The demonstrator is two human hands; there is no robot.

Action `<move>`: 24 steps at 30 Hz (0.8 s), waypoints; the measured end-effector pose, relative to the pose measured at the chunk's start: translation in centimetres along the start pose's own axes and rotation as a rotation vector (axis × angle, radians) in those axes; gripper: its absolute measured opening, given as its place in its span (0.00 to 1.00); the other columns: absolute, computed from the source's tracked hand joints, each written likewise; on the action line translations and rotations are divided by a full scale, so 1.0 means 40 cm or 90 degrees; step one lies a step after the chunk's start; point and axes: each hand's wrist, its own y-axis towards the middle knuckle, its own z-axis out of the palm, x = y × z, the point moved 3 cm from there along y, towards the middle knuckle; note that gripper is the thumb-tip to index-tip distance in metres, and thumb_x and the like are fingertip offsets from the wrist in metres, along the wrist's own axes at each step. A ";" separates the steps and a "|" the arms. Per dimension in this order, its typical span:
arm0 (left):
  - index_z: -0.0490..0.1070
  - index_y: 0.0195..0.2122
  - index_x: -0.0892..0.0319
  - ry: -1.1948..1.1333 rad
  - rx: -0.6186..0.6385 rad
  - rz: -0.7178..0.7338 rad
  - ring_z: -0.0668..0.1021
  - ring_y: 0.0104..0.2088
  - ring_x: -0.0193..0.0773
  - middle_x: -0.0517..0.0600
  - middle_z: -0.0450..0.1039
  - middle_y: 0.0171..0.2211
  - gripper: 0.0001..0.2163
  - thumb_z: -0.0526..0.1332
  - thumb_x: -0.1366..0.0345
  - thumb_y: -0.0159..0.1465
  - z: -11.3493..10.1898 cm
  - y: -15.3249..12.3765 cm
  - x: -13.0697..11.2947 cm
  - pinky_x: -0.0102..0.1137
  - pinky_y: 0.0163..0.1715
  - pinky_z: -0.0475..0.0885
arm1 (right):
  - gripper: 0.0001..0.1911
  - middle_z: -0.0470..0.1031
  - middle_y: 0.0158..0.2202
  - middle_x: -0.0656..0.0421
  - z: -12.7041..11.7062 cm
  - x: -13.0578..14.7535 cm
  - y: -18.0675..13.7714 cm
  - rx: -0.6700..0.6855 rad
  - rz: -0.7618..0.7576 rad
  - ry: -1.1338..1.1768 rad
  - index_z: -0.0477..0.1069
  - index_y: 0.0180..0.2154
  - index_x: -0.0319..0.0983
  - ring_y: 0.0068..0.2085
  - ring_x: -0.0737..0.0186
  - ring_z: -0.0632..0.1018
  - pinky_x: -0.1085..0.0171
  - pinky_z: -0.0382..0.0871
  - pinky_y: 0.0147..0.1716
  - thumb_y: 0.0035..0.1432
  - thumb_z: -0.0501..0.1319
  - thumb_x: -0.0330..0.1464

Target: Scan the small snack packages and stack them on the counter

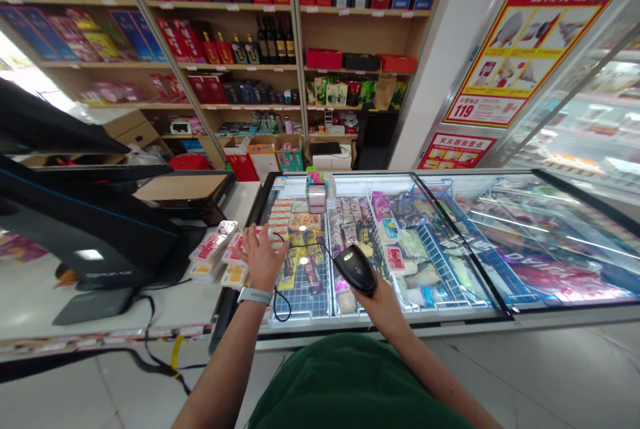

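Observation:
My right hand [383, 297] grips a black barcode scanner [356, 269], held over the glass lid of a chest freezer [450, 312]; its black cord [283, 296] loops down to the left. My left hand [263, 254], with a white watch on the wrist, reaches forward with fingers spread and palm up, touching or just above several pink and yellow packets [220, 252] stacked at the edge of the white counter [35, 296]. Nothing lies in the left hand.
A black cash register with screens [75, 216] stands on the counter at left. The freezer holds baskets of wrapped ice creams [400, 256]. Shelves of boxed goods and bottles [260, 36] fill the back wall. A red fire-safety poster [535, 29] hangs at right.

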 end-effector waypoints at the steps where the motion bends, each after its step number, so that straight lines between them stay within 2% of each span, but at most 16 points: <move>1: 0.59 0.61 0.59 0.000 0.002 0.004 0.52 0.65 0.57 0.63 0.51 0.65 0.30 0.59 0.52 0.60 0.004 -0.001 -0.005 0.58 0.60 0.45 | 0.18 0.81 0.39 0.56 -0.001 -0.003 0.000 0.000 0.004 -0.002 0.72 0.45 0.39 0.41 0.53 0.79 0.57 0.73 0.42 0.50 0.62 0.34; 12: 0.57 0.62 0.59 -0.021 0.040 0.059 0.51 0.66 0.57 0.63 0.50 0.65 0.30 0.59 0.54 0.61 0.038 -0.006 -0.093 0.59 0.60 0.46 | 0.19 0.80 0.41 0.54 -0.025 -0.036 -0.005 -0.021 0.012 0.008 0.72 0.47 0.37 0.43 0.52 0.79 0.57 0.72 0.44 0.52 0.61 0.35; 24: 0.55 0.64 0.57 -0.054 0.096 0.158 0.52 0.66 0.55 0.60 0.51 0.66 0.30 0.59 0.56 0.62 0.122 -0.030 -0.245 0.55 0.61 0.51 | 0.22 0.80 0.40 0.53 -0.060 -0.066 -0.023 -0.057 0.067 0.005 0.71 0.48 0.35 0.43 0.49 0.79 0.57 0.73 0.43 0.52 0.62 0.38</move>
